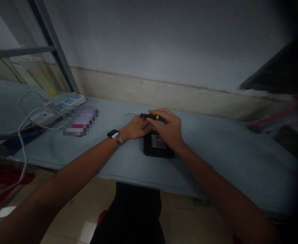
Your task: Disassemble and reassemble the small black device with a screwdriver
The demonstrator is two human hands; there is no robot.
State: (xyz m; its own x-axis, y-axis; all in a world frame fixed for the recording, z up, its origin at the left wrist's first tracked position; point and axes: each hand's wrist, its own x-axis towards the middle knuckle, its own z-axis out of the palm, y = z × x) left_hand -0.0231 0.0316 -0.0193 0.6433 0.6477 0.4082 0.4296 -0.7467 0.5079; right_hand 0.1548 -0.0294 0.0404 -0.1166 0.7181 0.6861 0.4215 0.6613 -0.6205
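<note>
My right hand (pixel 169 127) is closed on a screwdriver (pixel 150 116) with a black and yellow handle. Its thin shaft points left, above the back of my left hand (pixel 136 128). That left hand lies low with its fingers stretched out beside the far left corner of a black device (pixel 158 150); the fingertips are partly hidden behind the screwdriver handle and my right hand. The device is flat and boxy, with a printed label on top, and my right hand covers part of it. On my left wrist are a dark watch and a patterned band.
A pixelated flat object (pixel 80 120) lies to the left on the light blue tabletop (pixel 113 159). Behind it are a white power strip (pixel 72 100) and cables. A tall translucent cup (pixel 40 76) stands near the metal frame (pixel 54 44). The wall closes off the back.
</note>
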